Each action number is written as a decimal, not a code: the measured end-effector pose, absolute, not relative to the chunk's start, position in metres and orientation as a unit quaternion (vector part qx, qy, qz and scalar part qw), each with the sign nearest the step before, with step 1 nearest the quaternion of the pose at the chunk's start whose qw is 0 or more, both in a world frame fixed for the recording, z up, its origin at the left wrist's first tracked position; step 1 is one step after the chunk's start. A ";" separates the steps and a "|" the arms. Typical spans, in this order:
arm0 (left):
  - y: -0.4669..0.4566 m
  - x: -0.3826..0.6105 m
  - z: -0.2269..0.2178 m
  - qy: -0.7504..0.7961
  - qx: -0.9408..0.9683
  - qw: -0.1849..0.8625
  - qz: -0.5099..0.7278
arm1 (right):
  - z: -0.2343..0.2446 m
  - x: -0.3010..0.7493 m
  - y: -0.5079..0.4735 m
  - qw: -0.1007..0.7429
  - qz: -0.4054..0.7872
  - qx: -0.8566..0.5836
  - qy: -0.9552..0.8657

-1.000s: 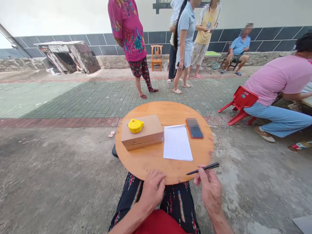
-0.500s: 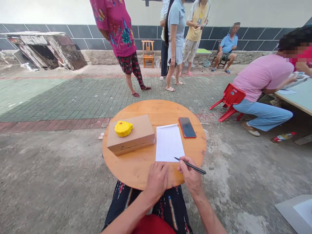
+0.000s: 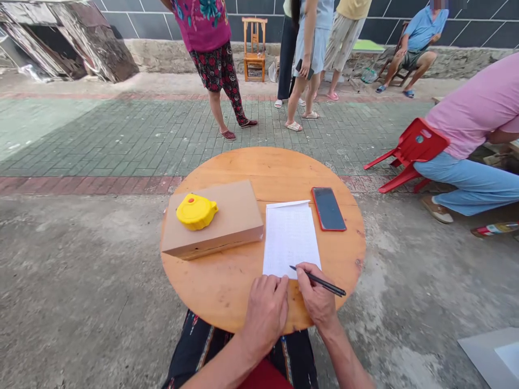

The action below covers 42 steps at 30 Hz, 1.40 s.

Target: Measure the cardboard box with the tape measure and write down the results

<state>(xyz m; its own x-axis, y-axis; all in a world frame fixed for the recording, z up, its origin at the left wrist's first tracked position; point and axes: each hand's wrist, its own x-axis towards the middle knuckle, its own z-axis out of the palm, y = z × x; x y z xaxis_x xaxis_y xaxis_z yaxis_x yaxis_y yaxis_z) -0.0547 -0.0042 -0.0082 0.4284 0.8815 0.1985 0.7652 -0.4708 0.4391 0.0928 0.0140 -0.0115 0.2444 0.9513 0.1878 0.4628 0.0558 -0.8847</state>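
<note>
A white sheet of paper (image 3: pixel 291 235) with faint small print lies on the round wooden table, its far edge folded over. My right hand (image 3: pixel 318 297) grips a black pen (image 3: pixel 322 282), the tip slanting down to the lower part of the sheet. Whether the tip touches the paper I cannot tell. Palm down at the sheet's near edge, my left hand (image 3: pixel 267 308) rests with its fingers laid on the paper and tabletop, holding nothing. A phone in a red case (image 3: pixel 328 208) lies right of the sheet.
On the table (image 3: pixel 227 297) a brown cardboard box (image 3: pixel 231 210) carries a yellow tape measure (image 3: pixel 197 211). Several people stand beyond the table. At right a person in pink (image 3: pixel 478 108) sits on a red chair (image 3: pixel 421 143). A bottle (image 3: pixel 494 229) lies on the ground.
The view has tilted down and come closer to the table. My left fingers now reach onto the sheet's near edge, and the right hand with the pen sits farther over the paper.
</note>
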 end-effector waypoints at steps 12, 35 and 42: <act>-0.003 -0.056 -0.007 0.492 0.829 0.169 0.206 | -0.007 0.093 0.016 0.431 0.247 -0.643 -0.583; -0.003 -0.056 -0.004 0.502 0.824 0.186 0.184 | -0.002 0.092 0.016 0.427 0.246 -0.636 -0.594; -0.003 -0.056 -0.004 0.504 0.822 0.186 0.189 | 0.001 0.092 0.018 0.424 0.243 -0.634 -0.600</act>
<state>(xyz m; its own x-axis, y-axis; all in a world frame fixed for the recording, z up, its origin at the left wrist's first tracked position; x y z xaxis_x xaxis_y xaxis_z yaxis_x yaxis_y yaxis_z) -0.0561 -0.0027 -0.0035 0.4199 0.8993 0.1224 0.7592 -0.4219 0.4956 0.0919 0.0176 0.0009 0.1622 0.9661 0.2011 0.5546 0.0793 -0.8284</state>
